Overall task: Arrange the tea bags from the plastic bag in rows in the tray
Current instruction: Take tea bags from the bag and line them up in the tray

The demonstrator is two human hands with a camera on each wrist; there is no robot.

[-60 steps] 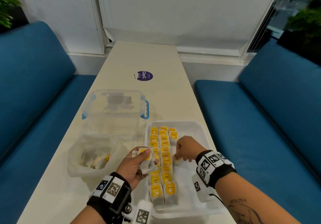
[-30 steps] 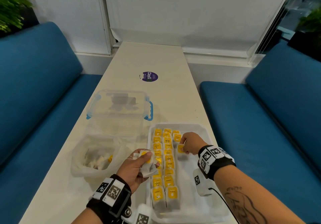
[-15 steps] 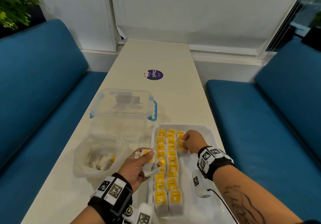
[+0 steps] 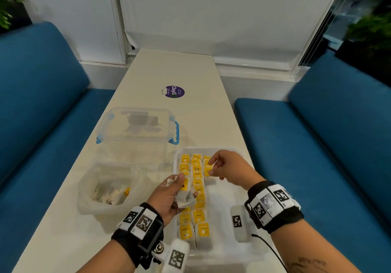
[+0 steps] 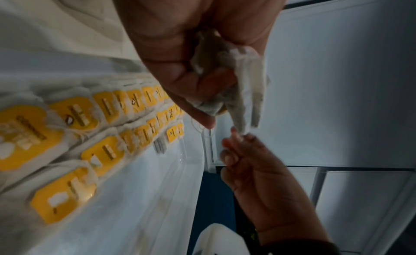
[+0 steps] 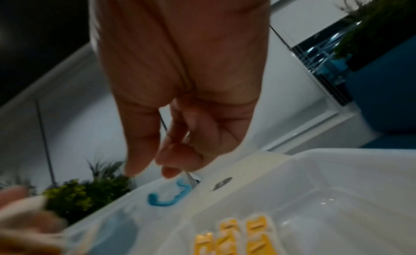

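Note:
A white tray [image 4: 219, 201] lies at the table's near right. Tea bags with yellow tags [image 4: 198, 190] fill two long rows in it, and a short third row [image 4: 207, 170] starts at the far end. My left hand [image 4: 179, 185] grips a bunch of tea bags [image 4: 185, 198] over the tray's left edge; they show as crumpled white paper [image 5: 243, 84] in the left wrist view. My right hand [image 4: 213, 167] hovers over the third row with loosely curled fingers, holding nothing [image 6: 153, 166]. The plastic bag [image 4: 110, 188] sits left of the tray with a few bags inside.
A clear lidded box with blue latches [image 4: 137, 124] stands behind the plastic bag. A purple round sticker [image 4: 175, 91] is on the table further back. Blue sofas [image 4: 42, 103] flank the narrow table on both sides.
My right hand set a tea bag at the far end of the third row, let go and lifted, drifting towards the left hand. The left hand kept its bunch.

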